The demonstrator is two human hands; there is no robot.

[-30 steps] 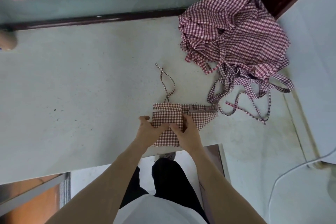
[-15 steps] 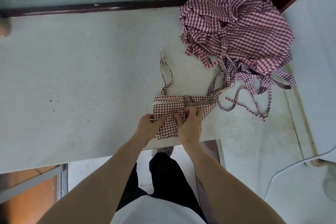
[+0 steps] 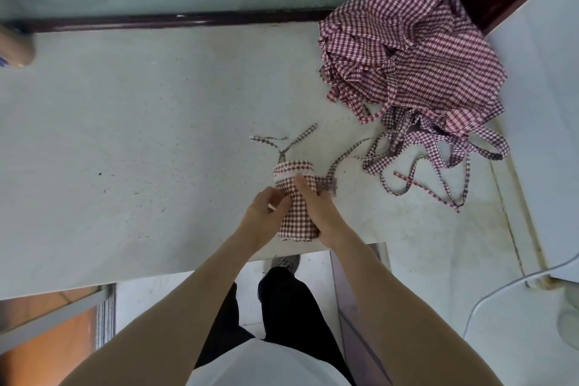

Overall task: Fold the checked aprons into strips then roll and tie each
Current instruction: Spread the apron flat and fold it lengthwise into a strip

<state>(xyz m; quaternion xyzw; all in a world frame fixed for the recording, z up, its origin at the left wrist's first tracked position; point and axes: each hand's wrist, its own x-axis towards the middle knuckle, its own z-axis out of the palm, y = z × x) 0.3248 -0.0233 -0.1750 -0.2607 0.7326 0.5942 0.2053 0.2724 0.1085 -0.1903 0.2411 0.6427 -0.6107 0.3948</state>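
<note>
Rolled apron [image 3: 294,210] held between both hands at desk [image 3: 141,150] near edge; apron pile [image 3: 413,59] lies far right.

Matt woven check cloth apron [image 3: 297,210], speckled matt stone-like counter [image 3: 141,135], glossy dark wood trim [image 3: 188,19]

The person wears a white top [image 3: 266,363] and black trousers [image 3: 291,301]. Both forearms are bare (no sleeve reaches them). One grey shoe [image 3: 286,261] shows under the trousers. The left hand [image 3: 261,218] and right hand [image 3: 319,213] wear nothing.
</note>
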